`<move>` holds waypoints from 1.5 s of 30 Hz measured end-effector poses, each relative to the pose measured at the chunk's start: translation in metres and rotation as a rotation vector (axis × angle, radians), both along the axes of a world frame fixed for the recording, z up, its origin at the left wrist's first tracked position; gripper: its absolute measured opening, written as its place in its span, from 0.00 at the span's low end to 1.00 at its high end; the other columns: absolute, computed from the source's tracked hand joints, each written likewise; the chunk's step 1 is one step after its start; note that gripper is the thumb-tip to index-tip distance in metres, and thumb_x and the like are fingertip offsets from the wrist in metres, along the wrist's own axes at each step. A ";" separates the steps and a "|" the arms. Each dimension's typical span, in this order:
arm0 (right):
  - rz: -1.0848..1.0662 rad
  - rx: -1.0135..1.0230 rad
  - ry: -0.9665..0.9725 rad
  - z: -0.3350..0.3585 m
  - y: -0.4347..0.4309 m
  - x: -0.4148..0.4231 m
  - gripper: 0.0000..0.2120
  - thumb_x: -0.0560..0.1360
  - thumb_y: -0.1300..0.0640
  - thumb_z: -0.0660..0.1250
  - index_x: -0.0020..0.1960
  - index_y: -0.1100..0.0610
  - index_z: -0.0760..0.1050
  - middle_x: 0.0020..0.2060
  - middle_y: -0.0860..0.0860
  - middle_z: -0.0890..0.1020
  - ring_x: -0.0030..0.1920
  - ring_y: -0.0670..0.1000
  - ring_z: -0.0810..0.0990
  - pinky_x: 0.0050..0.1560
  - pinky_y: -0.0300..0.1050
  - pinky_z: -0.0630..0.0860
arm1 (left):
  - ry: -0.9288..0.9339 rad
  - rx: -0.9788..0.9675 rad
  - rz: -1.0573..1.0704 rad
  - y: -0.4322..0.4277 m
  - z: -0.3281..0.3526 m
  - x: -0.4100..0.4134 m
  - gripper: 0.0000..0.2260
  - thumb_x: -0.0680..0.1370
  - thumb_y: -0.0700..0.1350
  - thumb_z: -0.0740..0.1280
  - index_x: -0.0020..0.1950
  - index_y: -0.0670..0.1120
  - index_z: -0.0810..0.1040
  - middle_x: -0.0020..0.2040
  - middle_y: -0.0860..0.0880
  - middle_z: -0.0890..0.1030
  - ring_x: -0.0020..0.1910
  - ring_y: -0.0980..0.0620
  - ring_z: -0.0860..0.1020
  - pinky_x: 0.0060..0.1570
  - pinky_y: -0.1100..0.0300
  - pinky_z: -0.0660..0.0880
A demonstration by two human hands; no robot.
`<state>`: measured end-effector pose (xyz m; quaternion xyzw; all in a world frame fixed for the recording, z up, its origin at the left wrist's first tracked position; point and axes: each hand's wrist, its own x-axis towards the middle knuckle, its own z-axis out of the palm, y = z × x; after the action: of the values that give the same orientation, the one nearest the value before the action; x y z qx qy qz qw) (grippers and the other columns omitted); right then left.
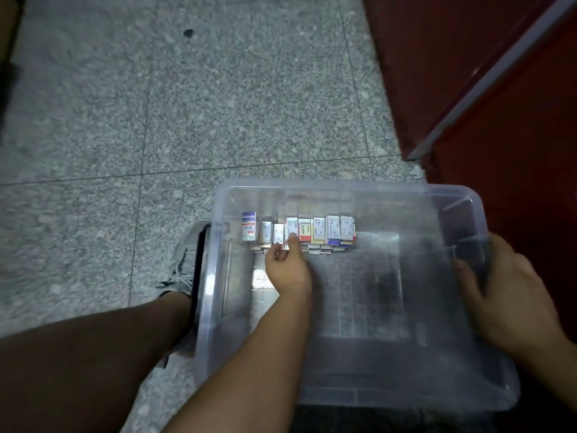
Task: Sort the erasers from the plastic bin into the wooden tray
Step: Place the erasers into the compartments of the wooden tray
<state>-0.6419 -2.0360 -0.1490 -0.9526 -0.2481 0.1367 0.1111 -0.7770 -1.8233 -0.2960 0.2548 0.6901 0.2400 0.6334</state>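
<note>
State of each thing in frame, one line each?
plastic bin: lid off.
erasers: wrapped, in a row along the bin's far wall.
left hand: inside the bin, thumb on one eraser, grip unclear.
right hand: grips the bin's right rim.

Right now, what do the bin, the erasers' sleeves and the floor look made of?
Plastic bin: clear, slightly frosted plastic; you can see through its walls.
Erasers: printed sleeves, probably paper; too blurred to be sure.
Floor: speckled grey stone or terrazzo tiles, with thin joints.
</note>
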 end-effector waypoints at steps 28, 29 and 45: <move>-0.020 -0.036 0.009 -0.007 0.002 0.001 0.23 0.76 0.38 0.57 0.66 0.50 0.66 0.52 0.52 0.76 0.51 0.57 0.76 0.46 0.61 0.79 | -0.088 -0.126 0.120 0.011 0.012 0.008 0.19 0.72 0.47 0.79 0.54 0.49 0.70 0.49 0.48 0.80 0.38 0.53 0.78 0.41 0.60 0.75; -0.019 -0.037 0.012 -0.007 0.001 0.001 0.22 0.77 0.39 0.58 0.66 0.50 0.66 0.52 0.53 0.76 0.51 0.58 0.76 0.46 0.61 0.79 | -0.090 -0.128 0.120 0.011 0.015 0.009 0.20 0.73 0.46 0.78 0.56 0.48 0.70 0.47 0.50 0.80 0.37 0.55 0.77 0.41 0.61 0.74; -0.008 -0.100 0.053 0.034 0.007 -0.013 0.20 0.80 0.46 0.63 0.67 0.55 0.72 0.58 0.59 0.77 0.59 0.61 0.74 0.55 0.55 0.74 | -0.094 0.236 -0.286 -0.008 0.116 -0.041 0.18 0.75 0.38 0.75 0.58 0.47 0.72 0.48 0.51 0.78 0.40 0.59 0.77 0.38 0.72 0.72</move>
<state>-0.6552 -2.0293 -0.1147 -0.9539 -0.2341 0.1738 0.0703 -0.8178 -1.8316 -0.1796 0.4114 0.5835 0.2383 0.6584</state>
